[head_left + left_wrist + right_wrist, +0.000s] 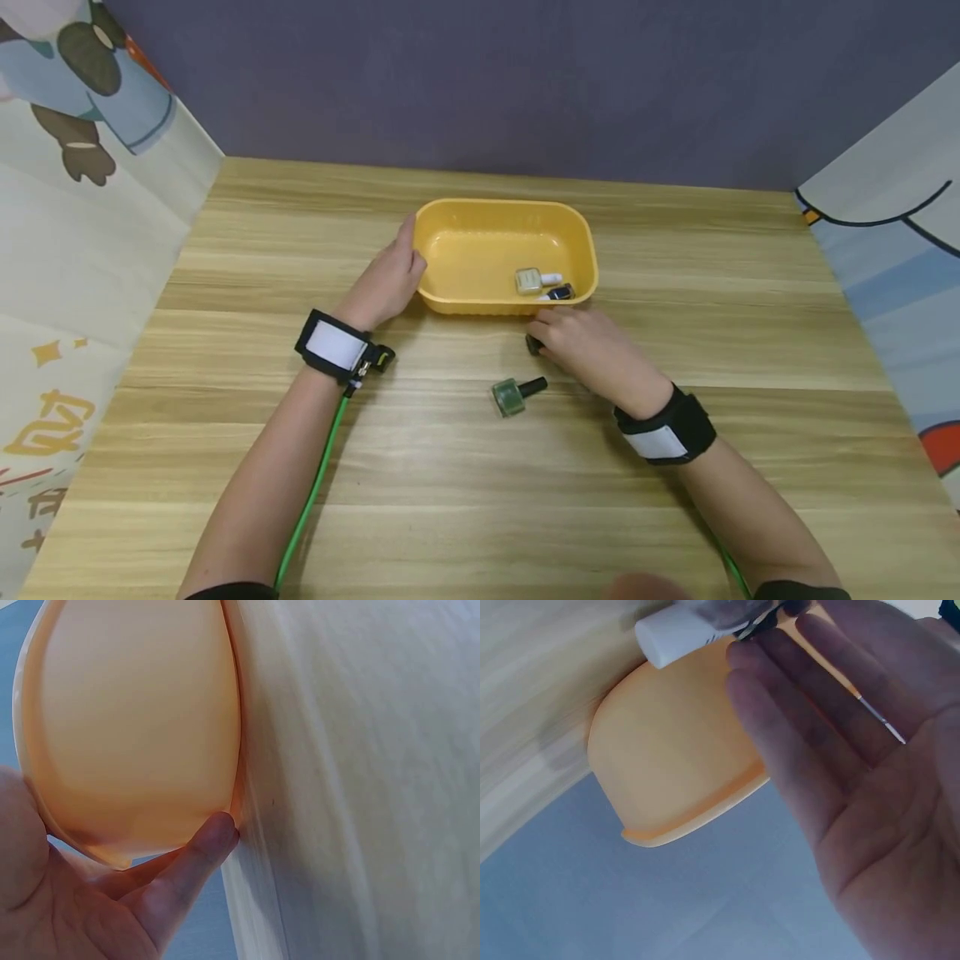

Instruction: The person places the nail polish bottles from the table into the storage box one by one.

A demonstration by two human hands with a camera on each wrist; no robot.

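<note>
A yellow plastic basin (495,308) stands on the table, and my left hand (386,279) grips its left end; in the left wrist view the fingers (187,866) lie against its outside. My right hand (588,346), just in front of the basin's near right corner, pinches a nail polish bottle whose dark cap (534,344) peeks out by the fingertips. The rest of that bottle is hidden. Near the fingers in the right wrist view is a white-capped bottle (679,634), partly cut off. A green nail polish bottle (509,398) with a black cap lies closer to me.
Inside the basin, at its right side, lie a cream nail polish bottle (528,281) with a white cap and a dark one (561,292). A dark wall (487,92) rises behind the wooden table (420,500); printed panels flank it.
</note>
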